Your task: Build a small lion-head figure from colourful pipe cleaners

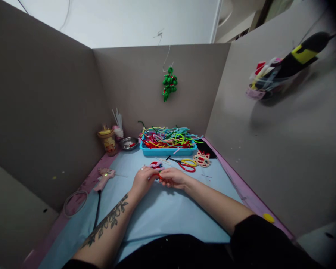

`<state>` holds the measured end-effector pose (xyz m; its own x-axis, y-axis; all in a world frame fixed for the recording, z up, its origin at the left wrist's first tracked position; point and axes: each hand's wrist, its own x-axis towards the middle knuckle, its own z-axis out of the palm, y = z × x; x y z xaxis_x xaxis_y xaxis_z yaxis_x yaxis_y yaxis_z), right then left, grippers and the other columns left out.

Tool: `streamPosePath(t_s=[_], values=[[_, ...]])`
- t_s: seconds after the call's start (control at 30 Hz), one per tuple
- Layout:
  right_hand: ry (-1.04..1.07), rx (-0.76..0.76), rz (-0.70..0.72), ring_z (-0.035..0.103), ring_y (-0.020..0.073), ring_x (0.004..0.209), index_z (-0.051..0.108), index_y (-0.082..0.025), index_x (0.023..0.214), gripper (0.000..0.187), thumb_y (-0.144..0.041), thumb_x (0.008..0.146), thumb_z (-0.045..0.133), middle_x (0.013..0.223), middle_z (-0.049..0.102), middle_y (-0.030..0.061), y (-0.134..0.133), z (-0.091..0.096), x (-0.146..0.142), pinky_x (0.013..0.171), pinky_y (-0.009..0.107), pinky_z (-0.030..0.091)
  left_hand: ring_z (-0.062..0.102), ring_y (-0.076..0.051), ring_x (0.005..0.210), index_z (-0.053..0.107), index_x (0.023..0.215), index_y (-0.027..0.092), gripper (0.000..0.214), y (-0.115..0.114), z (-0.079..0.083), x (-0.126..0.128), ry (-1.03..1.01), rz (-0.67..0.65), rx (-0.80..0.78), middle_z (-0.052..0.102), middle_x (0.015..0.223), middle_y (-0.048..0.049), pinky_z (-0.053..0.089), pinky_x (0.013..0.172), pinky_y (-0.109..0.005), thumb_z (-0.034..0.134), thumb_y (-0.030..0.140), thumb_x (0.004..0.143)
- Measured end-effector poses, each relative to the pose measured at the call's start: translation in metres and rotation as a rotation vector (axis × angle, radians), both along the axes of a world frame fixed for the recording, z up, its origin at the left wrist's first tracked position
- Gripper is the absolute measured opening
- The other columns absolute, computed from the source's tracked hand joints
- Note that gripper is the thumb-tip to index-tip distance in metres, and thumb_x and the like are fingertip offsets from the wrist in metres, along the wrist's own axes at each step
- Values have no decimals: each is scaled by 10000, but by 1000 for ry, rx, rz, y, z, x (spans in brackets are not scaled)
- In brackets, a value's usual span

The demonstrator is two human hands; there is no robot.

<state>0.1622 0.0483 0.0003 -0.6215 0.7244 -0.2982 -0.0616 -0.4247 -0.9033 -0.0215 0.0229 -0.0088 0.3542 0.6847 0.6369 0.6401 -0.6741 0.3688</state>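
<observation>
Two bare hands meet low over the blue-covered worktop (pixel 173 220). Left hand (pixel 145 177) and right hand (pixel 173 178): fingers of both pinched on a small orange-red piece (pixel 159 176), too blurred to identify further. Piece sits between the hands, on the near side of a pink, red and blue fuzzy ornament (pixel 156 165); I cannot tell whether that one is touched. Beyond, a blue plastic tray (pixel 168 152) heaped with multicoloured chenille stems (pixel 168 138). Scissors (pixel 187 164), one loop yellow, one red, lie just beside a cream-and-red chenille figure (pixel 202 159). At left, a pink hot glue gun (pixel 104 180); farther back, a round metal bowl (pixel 125 148).
</observation>
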Motion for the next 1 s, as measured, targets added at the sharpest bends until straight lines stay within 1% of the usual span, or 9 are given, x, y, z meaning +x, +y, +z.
streamPosePath(t_s=[0.13,0.23,0.33,0.4,0.57,0.67,0.8,0.9,1.0], values=[[-11,19,-35,534,54,468,632,-104,700,89,-181,723,670,599,622,21,-1,0,-2,393,130,361,628,-182,805,690,860,207,145,0,1,0,6,9,2,709,843,-54,446,800,-337,561,273,853],[-34,53,-46,505,52,447,618,-109,668,127,-208,702,690,555,593,5,-1,-1,-3,389,141,345,628,-181,798,692,856,209,133,0,0,0,12,10,-5,711,842,-50,445,808,-339,569,260,848],[-74,119,-55,467,51,417,599,-121,653,185,-261,678,718,504,560,-18,-1,-1,-4,384,151,324,631,-183,799,693,855,208,128,0,-1,-1,17,7,-28,711,841,-51,449,811,-336,573,252,843],[-102,192,-75,453,53,407,585,-133,648,223,-301,664,731,482,544,-30,-2,-2,-4,387,158,317,631,-186,804,692,861,207,129,1,-2,-1,21,14,-47,709,839,-52,454,798,-329,572,251,843],[-161,485,-137,438,65,411,579,-153,646,264,-381,674,710,473,515,-49,-2,-7,-7,411,185,327,625,-191,809,689,864,201,128,0,-2,-1,28,54,-108,706,827,-50,456,772,-317,573,249,840],[-288,660,-211,461,79,454,595,-154,672,193,-329,710,668,502,532,-43,-4,-9,-9,449,192,335,622,-189,804,695,856,203,137,0,-2,-1,8,75,-168,704,833,-52,456,754,-304,574,262,835],[-446,987,-257,511,105,571,618,-162,698,78,-200,756,583,609,586,-18,-8,-9,-8,553,209,378,616,-180,759,701,814,180,188,1,-2,0,-73,65,-327,695,818,-52,448,714,-280,558,301,828],[-498,1208,-238,555,132,673,626,-166,738,97,-153,785,543,719,628,16,-9,-10,-6,650,237,417,605,-177,727,695,770,151,233,4,-3,2,-163,51,-470,689,773,-46,437,685,-265,542,323,812],[-513,1382,-208,581,157,769,626,-166,799,115,-129,813,518,804,646,49,-8,-13,-4,725,261,439,570,-162,658,684,736,121,286,5,-4,3,-237,45,-595,661,688,-35,408,616,-243,536,360,791]])
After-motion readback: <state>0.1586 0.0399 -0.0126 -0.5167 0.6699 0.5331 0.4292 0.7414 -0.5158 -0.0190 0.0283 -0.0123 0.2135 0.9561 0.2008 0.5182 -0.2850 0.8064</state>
